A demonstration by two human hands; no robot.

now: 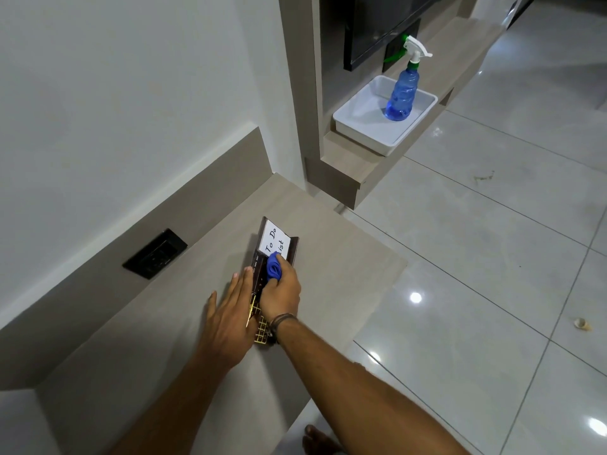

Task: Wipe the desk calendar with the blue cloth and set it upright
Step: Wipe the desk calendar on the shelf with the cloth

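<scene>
The desk calendar (275,242), dark brown with a white "To Do List" card and gold grid, lies flat on the beige desk (345,274). My right hand (282,290) is closed around the bunched blue cloth (273,266) and presses it onto the calendar's middle. Against the calendar's left edge, my left hand (230,310) rests flat with its fingers stretched out. Both hands hide part of the calendar's lower half.
A blue spray bottle (402,90) stands in a white tray (361,126) on a lower shelf at the back right. A black wall socket (154,252) sits left of the desk. The desk's right edge drops to a glossy tiled floor (476,257).
</scene>
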